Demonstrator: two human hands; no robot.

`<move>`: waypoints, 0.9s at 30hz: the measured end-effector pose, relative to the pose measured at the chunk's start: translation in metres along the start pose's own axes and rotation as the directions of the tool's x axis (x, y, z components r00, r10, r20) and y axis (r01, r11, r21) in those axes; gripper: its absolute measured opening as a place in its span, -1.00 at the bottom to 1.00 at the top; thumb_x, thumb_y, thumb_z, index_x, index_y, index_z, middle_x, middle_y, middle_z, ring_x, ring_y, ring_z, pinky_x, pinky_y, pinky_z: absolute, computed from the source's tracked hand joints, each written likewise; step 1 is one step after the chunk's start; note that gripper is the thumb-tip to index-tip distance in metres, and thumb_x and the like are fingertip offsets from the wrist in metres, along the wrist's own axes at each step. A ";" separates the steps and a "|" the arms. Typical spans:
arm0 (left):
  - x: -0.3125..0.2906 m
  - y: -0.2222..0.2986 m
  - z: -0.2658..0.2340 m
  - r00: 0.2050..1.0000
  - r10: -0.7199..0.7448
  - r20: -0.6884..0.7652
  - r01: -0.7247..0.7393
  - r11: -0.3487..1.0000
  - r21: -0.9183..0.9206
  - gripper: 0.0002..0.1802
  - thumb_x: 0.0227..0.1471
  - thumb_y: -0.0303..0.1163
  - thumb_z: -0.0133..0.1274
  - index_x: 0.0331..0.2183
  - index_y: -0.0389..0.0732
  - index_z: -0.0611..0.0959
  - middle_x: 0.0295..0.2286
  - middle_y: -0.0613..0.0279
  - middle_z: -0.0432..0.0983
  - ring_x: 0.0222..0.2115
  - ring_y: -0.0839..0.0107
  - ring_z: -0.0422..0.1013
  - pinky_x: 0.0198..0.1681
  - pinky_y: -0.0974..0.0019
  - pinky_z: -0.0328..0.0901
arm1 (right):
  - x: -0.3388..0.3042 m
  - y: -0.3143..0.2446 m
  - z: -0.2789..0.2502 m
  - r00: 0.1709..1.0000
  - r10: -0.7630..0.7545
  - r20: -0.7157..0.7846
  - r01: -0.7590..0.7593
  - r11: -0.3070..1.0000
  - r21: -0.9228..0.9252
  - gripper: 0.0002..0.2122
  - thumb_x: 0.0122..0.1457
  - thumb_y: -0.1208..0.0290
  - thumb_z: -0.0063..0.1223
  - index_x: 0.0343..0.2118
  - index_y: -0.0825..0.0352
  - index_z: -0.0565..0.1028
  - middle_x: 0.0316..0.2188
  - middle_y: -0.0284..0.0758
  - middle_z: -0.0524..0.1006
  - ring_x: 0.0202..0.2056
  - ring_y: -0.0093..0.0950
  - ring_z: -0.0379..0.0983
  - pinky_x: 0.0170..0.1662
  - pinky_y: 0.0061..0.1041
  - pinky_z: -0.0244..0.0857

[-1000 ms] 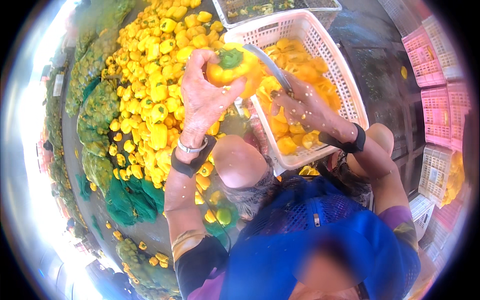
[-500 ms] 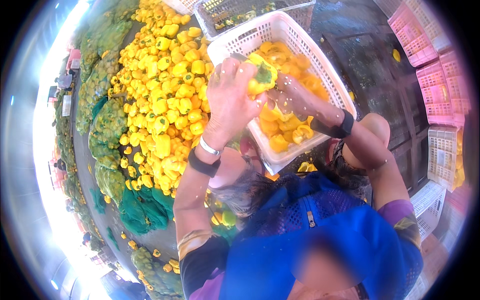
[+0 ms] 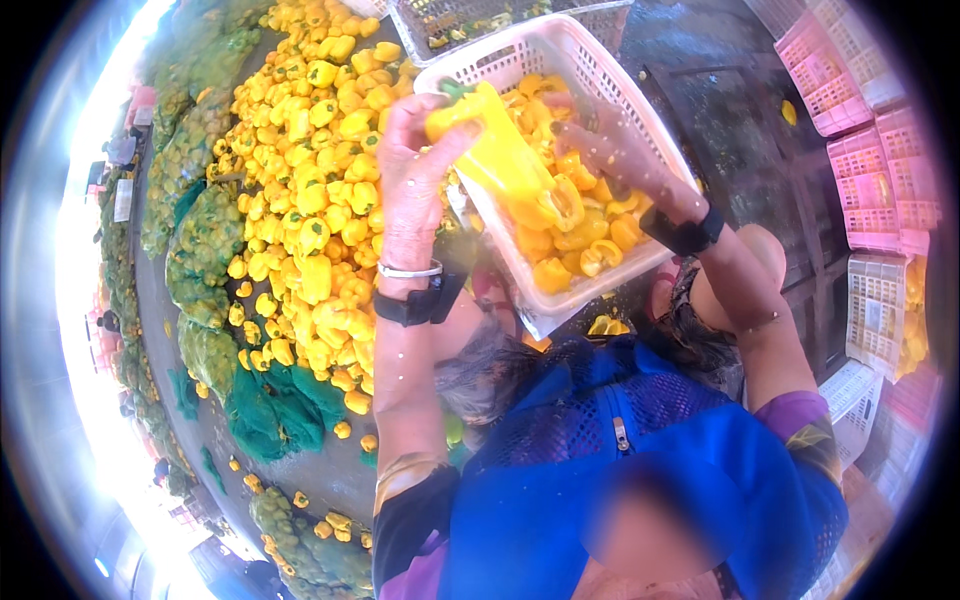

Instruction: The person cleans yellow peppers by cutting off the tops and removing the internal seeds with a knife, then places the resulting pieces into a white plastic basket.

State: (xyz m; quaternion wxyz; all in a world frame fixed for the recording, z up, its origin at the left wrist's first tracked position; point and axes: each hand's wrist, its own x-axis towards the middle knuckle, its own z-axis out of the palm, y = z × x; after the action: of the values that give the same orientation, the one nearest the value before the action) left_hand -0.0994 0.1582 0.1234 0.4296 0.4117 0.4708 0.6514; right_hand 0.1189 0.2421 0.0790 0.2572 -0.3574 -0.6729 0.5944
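Note:
My left hand (image 3: 418, 150) is closed round a yellow bell pepper (image 3: 497, 150), thumb pressed on its near side. The pepper's green stem end points up and left, and its body slants down to the right over a white plastic crate (image 3: 512, 248). My right hand (image 3: 622, 150) hovers above the crate's right half, apart from the pepper. Motion smears its fingers, so whether they hold anything cannot be made out. Cut yellow pepper pieces (image 3: 600, 255) lie in the crate below both hands.
A big heap of whole yellow peppers (image 3: 320, 220) spreads on the floor to the left. Beyond it are filled net sacks (image 3: 205, 250) and a green net (image 3: 275, 415). A grey crate (image 3: 440, 25) with scraps stands behind the white one. Pink crates (image 3: 865, 190) line the right.
My left hand has shifted left and turned the pepper, swinging its green stem end to the upper left. My right hand has come off the pepper and moved right.

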 end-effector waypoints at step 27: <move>-0.016 -0.054 0.009 0.818 -0.462 0.342 0.419 0.887 0.195 -0.26 -0.11 -0.20 0.24 0.04 -0.36 0.33 -0.11 0.15 0.40 -0.11 0.43 0.34 -0.03 0.43 0.25 | 0.004 0.019 0.030 0.953 -0.302 -0.005 0.244 0.778 -0.579 -0.39 -0.16 0.08 0.30 -0.08 0.37 0.42 -0.31 -0.12 0.54 -0.26 -0.19 0.51 -0.23 -0.37 0.39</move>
State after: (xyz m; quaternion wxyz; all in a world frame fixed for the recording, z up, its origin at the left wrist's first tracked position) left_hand -0.0771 0.1558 0.0711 0.6278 0.4324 0.4966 0.4151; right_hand 0.0969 0.2274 0.0557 0.2539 -0.3451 -0.8512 0.3030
